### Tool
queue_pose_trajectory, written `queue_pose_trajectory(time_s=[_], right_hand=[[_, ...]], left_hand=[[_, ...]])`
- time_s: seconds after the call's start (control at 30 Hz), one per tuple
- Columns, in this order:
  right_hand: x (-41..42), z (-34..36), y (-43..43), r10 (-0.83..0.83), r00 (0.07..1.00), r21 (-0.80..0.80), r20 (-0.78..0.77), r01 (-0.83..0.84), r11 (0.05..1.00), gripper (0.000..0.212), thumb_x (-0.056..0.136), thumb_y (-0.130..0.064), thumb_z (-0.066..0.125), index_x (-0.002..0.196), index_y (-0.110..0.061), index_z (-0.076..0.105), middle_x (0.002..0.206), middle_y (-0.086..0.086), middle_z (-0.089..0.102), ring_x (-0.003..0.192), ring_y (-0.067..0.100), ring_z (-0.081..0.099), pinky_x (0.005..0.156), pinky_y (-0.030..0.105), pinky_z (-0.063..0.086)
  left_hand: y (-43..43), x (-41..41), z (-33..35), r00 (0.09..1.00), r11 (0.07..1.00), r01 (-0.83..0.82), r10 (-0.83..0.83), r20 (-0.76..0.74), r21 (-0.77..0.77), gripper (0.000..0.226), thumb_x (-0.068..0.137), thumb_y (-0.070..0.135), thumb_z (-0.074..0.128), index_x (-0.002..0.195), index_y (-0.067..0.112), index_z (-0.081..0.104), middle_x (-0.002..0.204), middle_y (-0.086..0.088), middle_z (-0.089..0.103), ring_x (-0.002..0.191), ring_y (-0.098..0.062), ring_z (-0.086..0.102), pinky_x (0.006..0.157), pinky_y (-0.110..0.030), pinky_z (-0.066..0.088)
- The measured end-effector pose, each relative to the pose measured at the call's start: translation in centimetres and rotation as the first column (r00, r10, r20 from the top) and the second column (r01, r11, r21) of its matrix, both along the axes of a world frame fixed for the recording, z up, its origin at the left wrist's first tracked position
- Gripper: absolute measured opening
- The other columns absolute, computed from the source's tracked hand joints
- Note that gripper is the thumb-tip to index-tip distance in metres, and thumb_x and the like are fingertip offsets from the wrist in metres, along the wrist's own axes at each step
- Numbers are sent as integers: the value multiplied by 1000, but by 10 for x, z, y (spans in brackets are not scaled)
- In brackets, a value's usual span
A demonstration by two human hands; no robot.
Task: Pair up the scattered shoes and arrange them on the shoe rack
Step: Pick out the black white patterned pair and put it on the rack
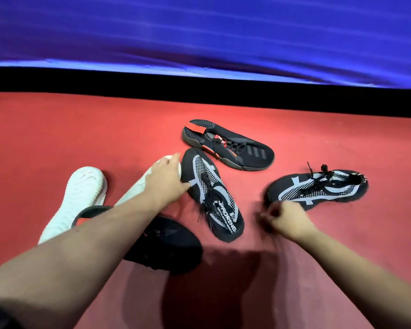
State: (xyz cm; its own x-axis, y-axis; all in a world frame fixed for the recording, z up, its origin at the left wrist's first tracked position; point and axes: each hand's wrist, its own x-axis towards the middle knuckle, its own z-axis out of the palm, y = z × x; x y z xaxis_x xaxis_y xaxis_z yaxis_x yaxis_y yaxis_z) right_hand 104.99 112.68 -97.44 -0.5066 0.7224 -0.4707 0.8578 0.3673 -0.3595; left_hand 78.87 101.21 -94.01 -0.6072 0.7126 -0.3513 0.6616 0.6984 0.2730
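Currently no pair is formed and no shoe rack is in view; six shoes lie scattered mid-way across the red floor [57, 129]. Left hand [164, 180] grips a white sneaker [132, 189]. Right hand [286, 218], just beside a black-and-grey sneaker [318, 188], is blurred: grip cannot be determined.

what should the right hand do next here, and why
Likely close the blurred right hand on the toe of the black-and-grey mesh shoe just ahead: its match lies at centre and the left hand already holds a white knit shoe.
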Motion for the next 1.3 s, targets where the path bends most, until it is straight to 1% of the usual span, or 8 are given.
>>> queue_pose_trajectory(time_s=[0.1, 0.27, 0.53, 0.77, 0.9, 1.0, 1.17, 1.3], right_hand=[[26, 5, 19, -52, 997, 386, -64, 73, 920, 16, 82, -23, 62, 84, -11, 51, 95, 13, 55, 86, 38, 59, 62, 35, 39], [57, -6, 32, -67, 988, 250, 140, 30, 968, 45, 82, -16, 54, 126, -16, 45, 125, 11, 39, 105, 38, 54, 81, 45, 49], [58, 4, 52, 206, 927, 360, 313, -316, 878, 29, 87, -10, 41, 107, -16, 61, 110, 3, 56, 108, 26, 49, 84, 36, 42], [-6, 13, 40, 38, 993, 293, 108, -68, 954, 15, 82, -12, 54, 89, -6, 65, 96, 17, 69, 92, 36, 63, 74, 35, 47], [-33, 18, 44, -35, 971, 121, -236, 65, 990, 10, 84, -11, 62, 74, -10, 66, 71, 5, 64, 74, 25, 58, 65, 26, 36], [-31, 13, 36, -6, 940, 0, -340, 6, 1000, 15, 84, -5, 61, 88, -11, 74, 87, -2, 71, 83, 13, 62, 73, 14, 38], [11, 1, 56, -406, 843, 98, -353, 464, 880, 7, 81, -14, 64, 85, -13, 70, 82, 4, 69, 78, 19, 62, 77, 27, 47], [47, 6, 52, -624, 746, -496, -233, 461, 736, 11, 83, -18, 70, 89, -9, 68, 66, 3, 64, 48, 8, 56, 54, 23, 46]], left_hand=[[-13, 7, -17, 966, 984, -152, 167, 197, -89, 41, 83, 34, 66, 110, 4, 60, 112, -19, 65, 107, -33, 60, 86, -34, 45], [-15, 28, -34, 905, 993, -75, 104, 412, -87, 24, 86, 35, 63, 88, 11, 64, 86, -13, 67, 88, -29, 65, 80, -31, 48], [-15, 37, -51, 884, 992, -95, 125, 450, -88, 25, 83, 36, 66, 87, 11, 61, 88, -17, 72, 73, -27, 66, 81, -39, 52], [-14, 43, -45, 869, 993, -89, 117, 481, -81, 20, 85, 31, 64, 82, 13, 57, 86, -17, 70, 69, -23, 59, 82, -39, 52], [-17, 42, -42, 875, 994, -48, 87, 476, -95, 18, 86, 31, 63, 83, 14, 58, 83, -8, 63, 75, -23, 58, 84, -38, 50], [-20, 42, -40, 858, 992, -84, 120, 500, -94, 16, 87, 28, 61, 77, 16, 55, 80, -10, 65, 69, -23, 59, 81, -39, 52], [-18, 46, -37, 838, 989, -117, 150, 525, -95, 13, 90, 27, 56, 84, 15, 57, 83, -13, 68, 66, -23, 61, 69, -31, 51], [-15, 52, -40, 791, 980, -145, 197, 579, -136, 17, 93, 28, 53, 87, 13, 53, 80, -7, 60, 64, -22, 60, 53, -22, 41]])
